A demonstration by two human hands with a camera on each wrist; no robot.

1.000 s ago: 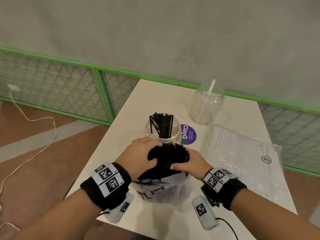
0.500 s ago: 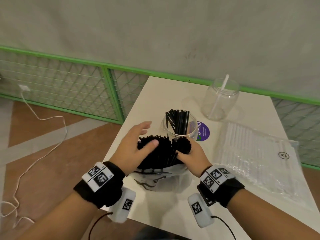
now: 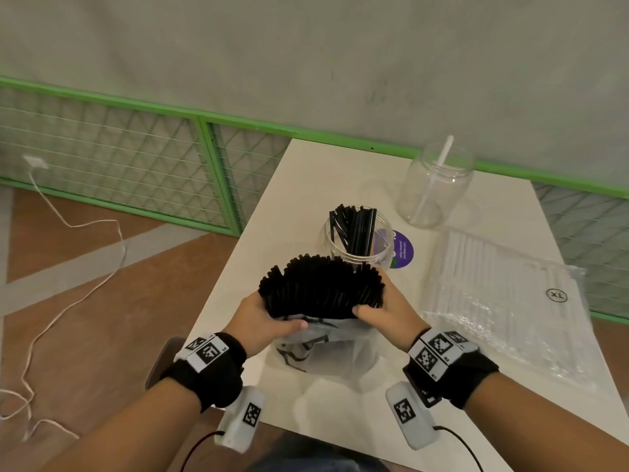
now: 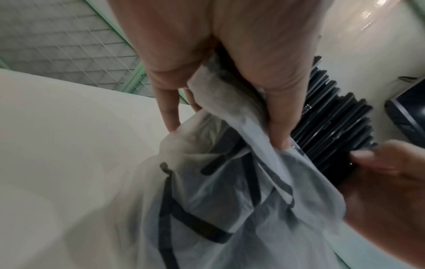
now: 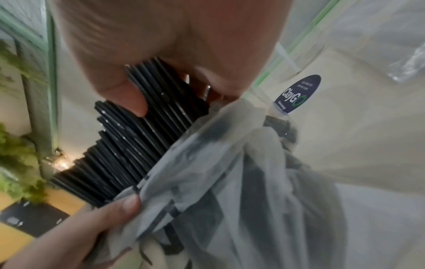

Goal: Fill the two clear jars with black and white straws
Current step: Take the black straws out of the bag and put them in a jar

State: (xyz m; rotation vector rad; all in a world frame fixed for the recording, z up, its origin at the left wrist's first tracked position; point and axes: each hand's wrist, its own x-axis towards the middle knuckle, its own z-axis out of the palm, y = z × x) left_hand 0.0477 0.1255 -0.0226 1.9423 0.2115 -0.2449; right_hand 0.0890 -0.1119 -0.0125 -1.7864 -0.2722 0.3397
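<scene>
A thick bundle of black straws (image 3: 321, 287) sticks up out of a thin white plastic bag (image 3: 323, 352) above the table's near part. My left hand (image 3: 269, 321) grips the bag's rim (image 4: 232, 109) and the bundle's left side. My right hand (image 3: 384, 310) grips the bundle's right side (image 5: 161, 102), thumb across the straws. Just behind stands a clear jar (image 3: 357, 243) holding several black straws. A second clear jar (image 3: 435, 189) at the back right holds one white straw (image 3: 439, 168).
A clear packet of white straws (image 3: 503, 298) marked XL lies on the right of the white table (image 3: 306, 185). A purple round sticker (image 3: 403, 248) sits beside the nearer jar. A green mesh fence (image 3: 136, 165) and a white cable (image 3: 68, 301) are to the left on the floor.
The bundle has risen further out of the bag and fanned wider. My left hand has moved from on top of the straws down to the bag's rim; the right hand keeps its hold.
</scene>
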